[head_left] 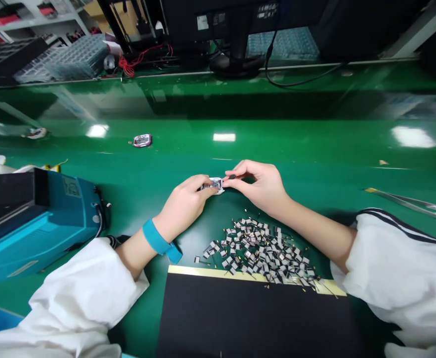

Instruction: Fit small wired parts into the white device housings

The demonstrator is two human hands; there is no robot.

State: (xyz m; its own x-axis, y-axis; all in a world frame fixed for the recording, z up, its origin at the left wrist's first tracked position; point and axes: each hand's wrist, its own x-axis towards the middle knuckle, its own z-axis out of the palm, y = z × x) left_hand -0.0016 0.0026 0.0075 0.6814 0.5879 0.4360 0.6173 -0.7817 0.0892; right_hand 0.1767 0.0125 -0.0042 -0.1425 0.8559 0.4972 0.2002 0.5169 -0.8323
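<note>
My left hand (188,201) holds a small white-edged device with an exposed circuit board (216,186), pressing it near the green mat with thumb and fingers. At the right edge of that device, my right hand (263,186) pinches a small dark piece (231,177); its exact kind is too small to tell. Below the hands lies a loose heap of small grey-white rectangular parts with thin dark leads (264,251). A teal strap (156,237) circles my left wrist.
A similar purple-edged device (142,140) lies farther back. Metal tweezers (411,203) rest at the right. At the left stands a teal and black machine (64,214). A black sheet with a yellow edge (255,318) lies in front; a monitor stand (236,54) is behind.
</note>
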